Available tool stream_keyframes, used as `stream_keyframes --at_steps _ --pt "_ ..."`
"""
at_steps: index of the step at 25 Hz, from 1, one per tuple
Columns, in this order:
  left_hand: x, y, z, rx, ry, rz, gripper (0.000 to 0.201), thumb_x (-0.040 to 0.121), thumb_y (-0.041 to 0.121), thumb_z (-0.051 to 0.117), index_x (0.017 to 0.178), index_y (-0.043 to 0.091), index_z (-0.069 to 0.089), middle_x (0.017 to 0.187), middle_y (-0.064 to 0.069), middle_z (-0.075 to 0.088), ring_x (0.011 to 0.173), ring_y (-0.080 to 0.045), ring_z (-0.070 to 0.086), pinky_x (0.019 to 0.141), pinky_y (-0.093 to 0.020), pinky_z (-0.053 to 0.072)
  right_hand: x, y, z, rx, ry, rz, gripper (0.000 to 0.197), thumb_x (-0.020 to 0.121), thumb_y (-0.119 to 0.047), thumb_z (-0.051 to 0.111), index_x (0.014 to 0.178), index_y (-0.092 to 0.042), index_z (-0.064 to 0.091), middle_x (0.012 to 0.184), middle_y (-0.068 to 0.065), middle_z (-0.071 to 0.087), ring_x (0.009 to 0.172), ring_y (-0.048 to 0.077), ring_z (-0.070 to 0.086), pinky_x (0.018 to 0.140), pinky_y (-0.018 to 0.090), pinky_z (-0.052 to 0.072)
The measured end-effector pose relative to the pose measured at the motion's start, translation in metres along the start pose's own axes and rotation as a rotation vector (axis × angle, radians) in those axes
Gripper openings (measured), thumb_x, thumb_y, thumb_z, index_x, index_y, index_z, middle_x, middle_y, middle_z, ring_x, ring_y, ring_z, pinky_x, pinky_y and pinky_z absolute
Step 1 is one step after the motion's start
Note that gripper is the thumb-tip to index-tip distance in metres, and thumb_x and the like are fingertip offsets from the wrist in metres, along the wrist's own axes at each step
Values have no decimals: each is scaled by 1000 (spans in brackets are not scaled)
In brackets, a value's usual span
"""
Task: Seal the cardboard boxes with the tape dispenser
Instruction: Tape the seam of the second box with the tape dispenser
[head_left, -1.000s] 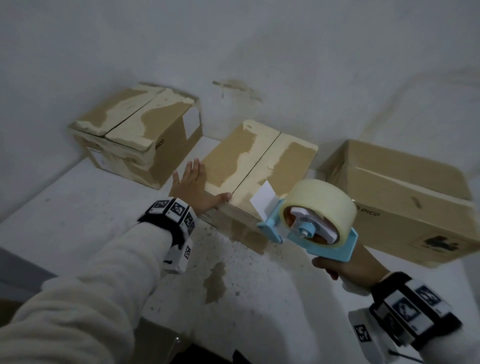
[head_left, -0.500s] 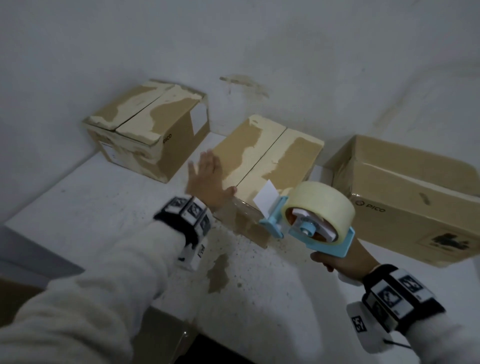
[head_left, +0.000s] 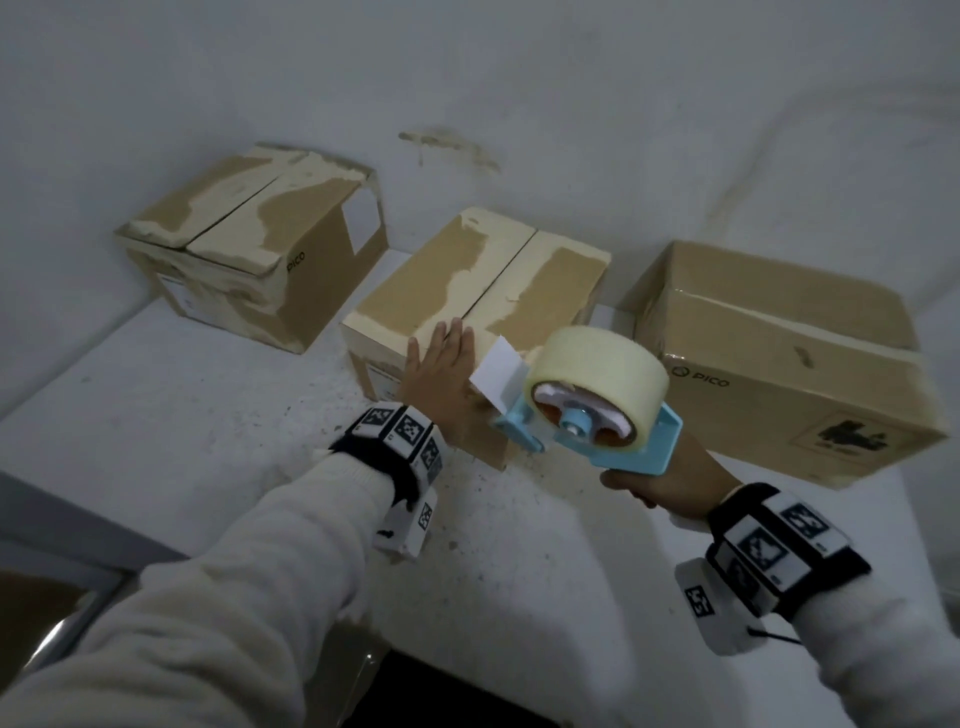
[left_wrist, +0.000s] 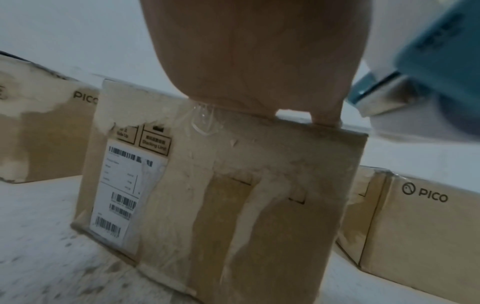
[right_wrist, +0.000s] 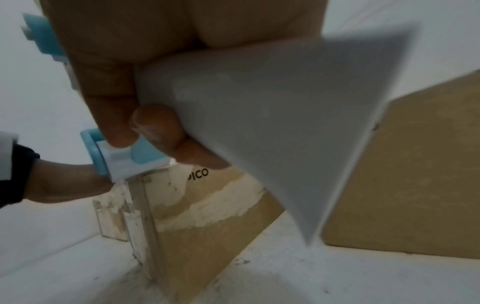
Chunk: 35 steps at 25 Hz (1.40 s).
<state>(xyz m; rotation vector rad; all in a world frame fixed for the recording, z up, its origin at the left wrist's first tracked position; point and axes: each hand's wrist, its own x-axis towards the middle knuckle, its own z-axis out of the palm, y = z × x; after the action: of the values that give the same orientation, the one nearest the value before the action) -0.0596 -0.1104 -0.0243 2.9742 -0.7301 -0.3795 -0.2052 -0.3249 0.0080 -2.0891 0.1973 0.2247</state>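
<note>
Three cardboard boxes stand in a row against the wall: a left box (head_left: 249, 244), a middle box (head_left: 483, 280) with its top flaps closed, and a larger right box (head_left: 779, 358). My left hand (head_left: 441, 364) lies flat with straight fingers on the near top edge of the middle box (left_wrist: 221, 195). My right hand (head_left: 654, 478) grips the handle of the blue tape dispenser (head_left: 587, 431), which carries a wide tape roll (head_left: 597, 374). The dispenser hovers just in front of the middle box's near right corner, beside my left hand. In the right wrist view, fingers curl round the dispenser (right_wrist: 124, 158).
The boxes sit on a white, speckled tabletop (head_left: 208, 415) in a corner of white walls. The table's front edge (head_left: 467, 675) runs close to my body. A stain marks the wall (head_left: 447, 150) behind the boxes.
My left hand has moved from the middle box's left side up onto its near top edge. The dispenser has stayed close to the box's near right corner.
</note>
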Motion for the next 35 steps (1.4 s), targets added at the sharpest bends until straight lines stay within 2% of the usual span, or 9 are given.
stream_keyframes --at_steps 3,7,10,14,18,24,28,31,35 --pt "-2 4 0 -75 29 -5 93 86 68 24 149 8 -10 158 -7 -16 146 -22 -14 118 -48 -8 -22 20 -16 -17 16 63 25 76 8 68 75 -13 55 41 -9 57 35 1 47 38 17 39" --pt "-5 6 -2 -65 23 -27 123 58 88 9 149 7 -10 158 -10 -15 146 -24 -14 117 -49 -8 -29 34 -20 -22 47 91 22 76 6 70 76 -12 58 43 -3 57 36 1 48 40 17 41" --pt "-13 24 2 -81 136 -22 123 52 80 6 148 3 -6 157 -15 -12 146 -29 -12 116 -48 -7 -26 39 -16 -3 44 80 23 75 5 70 83 -14 58 52 0 55 37 4 48 41 21 42" --pt "-22 50 20 -140 143 -39 92 80 58 16 147 -2 -3 157 -19 -5 147 -29 -6 118 -44 -1 -22 49 -9 23 57 84 22 74 4 71 82 -12 58 50 -2 55 36 6 48 41 26 41" --pt "-20 43 28 -105 167 -28 82 85 49 15 148 -2 2 157 -20 -1 147 -29 -1 119 -42 1 -11 53 4 56 59 108 23 73 6 69 77 -14 57 39 -7 53 34 5 45 40 25 38" --pt "-23 37 34 -215 287 40 80 82 46 23 141 -8 30 150 -28 25 142 -39 21 116 -48 15 3 61 24 115 60 152 21 74 7 65 69 -10 54 34 -8 49 30 3 40 40 22 35" --pt "-20 35 35 -115 217 50 73 80 39 30 126 -15 48 132 -36 47 124 -49 46 100 -59 36 12 61 31 52 21 139 33 75 5 63 55 -16 47 33 -9 49 30 3 41 41 23 36" --pt "-20 32 30 -123 145 61 77 76 42 28 126 -14 48 131 -35 48 124 -47 47 100 -57 38 15 64 34 60 27 143 36 74 6 63 52 -15 44 34 -5 46 32 8 41 43 26 36" --pt "-19 31 22 -72 120 82 68 68 38 42 107 -13 62 110 -34 63 101 -46 63 79 -57 52 15 66 36 122 8 153 36 74 9 60 51 -11 42 44 9 44 39 22 40 43 26 35"
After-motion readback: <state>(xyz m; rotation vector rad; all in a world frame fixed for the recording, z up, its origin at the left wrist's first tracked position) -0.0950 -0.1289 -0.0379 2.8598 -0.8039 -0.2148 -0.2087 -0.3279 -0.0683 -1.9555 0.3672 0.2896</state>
